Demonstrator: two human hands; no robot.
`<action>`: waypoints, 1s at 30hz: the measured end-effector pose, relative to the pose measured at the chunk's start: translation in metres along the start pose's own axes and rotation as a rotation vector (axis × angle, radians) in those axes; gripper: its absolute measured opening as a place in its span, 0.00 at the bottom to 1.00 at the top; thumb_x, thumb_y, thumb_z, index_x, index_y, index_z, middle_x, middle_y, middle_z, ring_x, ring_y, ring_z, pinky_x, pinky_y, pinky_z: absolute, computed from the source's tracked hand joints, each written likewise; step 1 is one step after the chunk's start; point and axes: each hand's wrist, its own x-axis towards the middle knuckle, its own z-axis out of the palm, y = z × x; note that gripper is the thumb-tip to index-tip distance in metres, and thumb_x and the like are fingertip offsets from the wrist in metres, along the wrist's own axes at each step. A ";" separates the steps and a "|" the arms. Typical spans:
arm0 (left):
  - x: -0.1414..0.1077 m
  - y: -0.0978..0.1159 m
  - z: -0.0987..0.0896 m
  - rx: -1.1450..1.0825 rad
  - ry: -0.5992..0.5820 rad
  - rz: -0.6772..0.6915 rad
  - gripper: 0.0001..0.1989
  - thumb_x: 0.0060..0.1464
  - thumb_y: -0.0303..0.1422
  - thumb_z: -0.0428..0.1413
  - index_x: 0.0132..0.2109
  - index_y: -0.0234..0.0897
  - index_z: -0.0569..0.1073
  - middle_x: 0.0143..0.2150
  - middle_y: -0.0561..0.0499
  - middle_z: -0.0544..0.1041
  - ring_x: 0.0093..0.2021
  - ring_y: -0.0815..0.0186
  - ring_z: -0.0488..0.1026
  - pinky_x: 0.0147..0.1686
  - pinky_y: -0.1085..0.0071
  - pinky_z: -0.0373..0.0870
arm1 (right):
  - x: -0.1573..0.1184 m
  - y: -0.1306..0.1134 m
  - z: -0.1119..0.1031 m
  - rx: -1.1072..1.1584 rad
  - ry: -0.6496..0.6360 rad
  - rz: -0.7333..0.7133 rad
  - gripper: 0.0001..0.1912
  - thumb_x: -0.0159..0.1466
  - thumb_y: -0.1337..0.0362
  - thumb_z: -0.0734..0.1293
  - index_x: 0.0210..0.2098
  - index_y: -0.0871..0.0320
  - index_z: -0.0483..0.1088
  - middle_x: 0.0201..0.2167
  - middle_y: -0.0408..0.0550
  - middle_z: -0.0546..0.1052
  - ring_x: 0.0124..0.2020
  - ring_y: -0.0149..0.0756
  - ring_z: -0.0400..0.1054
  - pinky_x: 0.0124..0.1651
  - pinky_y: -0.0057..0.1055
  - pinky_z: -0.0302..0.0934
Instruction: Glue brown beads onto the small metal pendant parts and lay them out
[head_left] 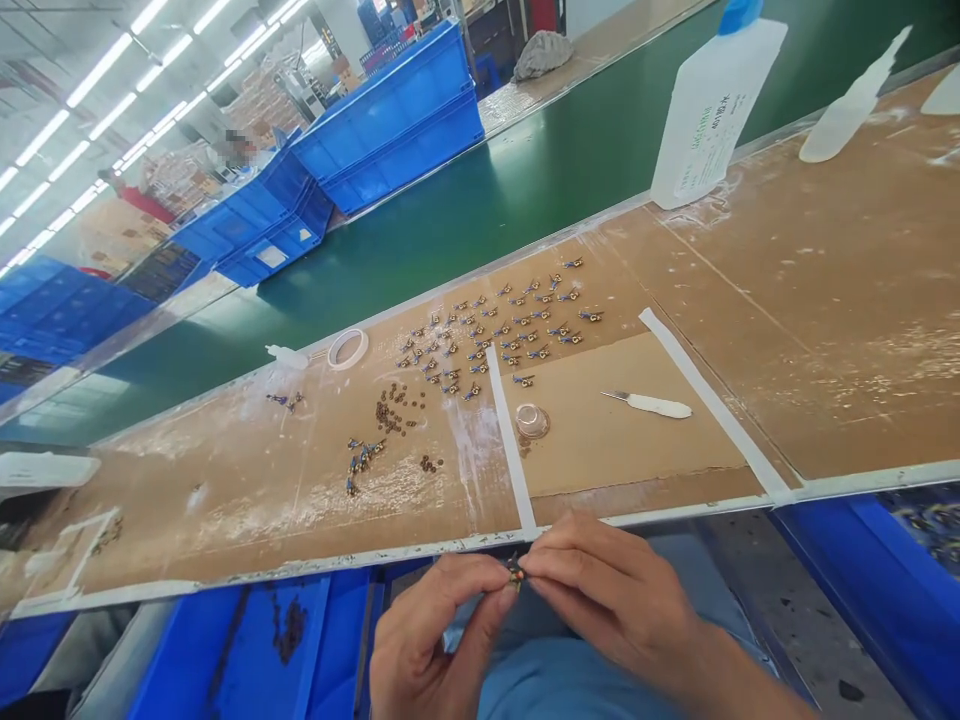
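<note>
In the head view, my left hand (439, 630) pinches a small multicoloured figure-like piece (516, 575) between thumb and forefinger, just off the table's near edge. Against the same piece, the closed fingertips of my right hand (611, 590) press from the other side; fingers hide most of it. Beyond my hands, several tiny blue-and-yellow figures (538, 354) lie spread out on the brown work table (600, 495). Small dark brown discs (388, 412) lie in a loose heap, with another cluster of figures (364, 455) beside them.
A white-handled craft knife (656, 405) and a small clear dish (532, 421) rest on cardboard between white tape strips. Further off are a tape roll (349, 349), a large white bottle (712, 115) and a squeeze bottle (844, 120). Blue crates (397, 120) stand past the green belt (450, 225).
</note>
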 end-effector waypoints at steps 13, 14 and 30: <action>0.040 -0.035 -0.016 0.056 -0.025 -0.190 0.06 0.51 0.36 0.62 0.33 0.41 0.82 0.30 0.49 0.83 0.31 0.62 0.79 0.33 0.70 0.77 | 0.008 0.013 -0.017 -0.315 0.023 -0.032 0.08 0.68 0.66 0.62 0.45 0.56 0.72 0.36 0.44 0.79 0.37 0.27 0.74 0.41 0.23 0.70; 0.053 -0.042 -0.015 0.062 -0.018 -0.193 0.06 0.50 0.36 0.62 0.33 0.40 0.82 0.31 0.49 0.83 0.31 0.62 0.79 0.32 0.70 0.77 | 0.008 0.017 -0.021 -0.363 0.058 -0.029 0.08 0.67 0.67 0.63 0.45 0.56 0.72 0.36 0.44 0.79 0.37 0.27 0.74 0.42 0.23 0.70; 0.110 -0.106 -0.055 0.365 0.101 -0.109 0.04 0.50 0.31 0.62 0.31 0.43 0.82 0.30 0.52 0.80 0.35 0.62 0.75 0.39 0.66 0.71 | 0.001 0.048 -0.042 -0.618 0.239 0.019 0.07 0.67 0.63 0.64 0.43 0.52 0.73 0.33 0.38 0.80 0.31 0.29 0.76 0.36 0.25 0.70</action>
